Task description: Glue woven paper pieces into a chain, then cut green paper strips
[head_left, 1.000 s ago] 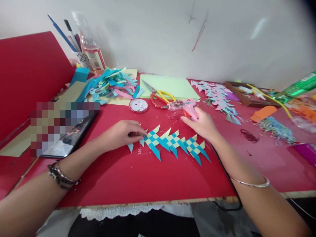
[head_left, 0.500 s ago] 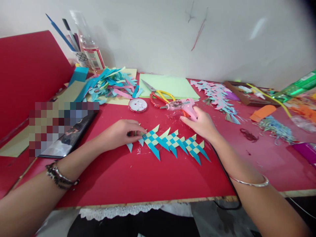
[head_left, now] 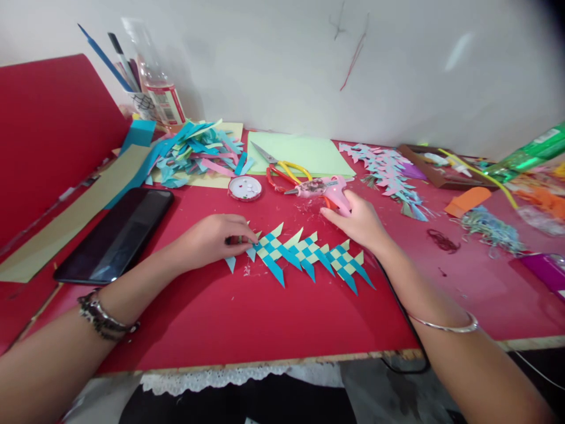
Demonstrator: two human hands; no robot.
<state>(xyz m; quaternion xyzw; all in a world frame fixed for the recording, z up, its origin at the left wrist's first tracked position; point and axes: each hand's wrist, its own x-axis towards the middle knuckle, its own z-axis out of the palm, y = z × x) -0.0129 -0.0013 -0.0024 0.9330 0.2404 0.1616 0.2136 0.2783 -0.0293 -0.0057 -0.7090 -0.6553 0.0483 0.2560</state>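
Several blue and pale-yellow woven paper fish [head_left: 305, 254] lie in a row on the red table. Over the left end of the row, my left hand [head_left: 220, 238] has its fingers curled and its fingertips pressed on a fish's head, hiding most of that fish. A pink hot glue gun [head_left: 338, 191] is gripped at its handle by my right hand [head_left: 359, 218], its nozzle pointing left. Just left of the nozzle, a round lid [head_left: 245, 188] holds small white pieces. Scissors [head_left: 285, 165] with red and yellow handles rest behind the gun.
A dark phone [head_left: 117, 235] and a pile of paper strips [head_left: 198, 150] are at left, with a clear bottle [head_left: 163, 94] behind. Pale green sheets [head_left: 309, 147], a pink-and-blue paper garland [head_left: 386, 174], a brown tray [head_left: 424, 168] and a green bottle [head_left: 529, 153] stretch along the back right.
My left fingertips now cover the fish's small round eye, which showed before. The phone screen has gone dark. My right hand and the glue gun have hardly moved.
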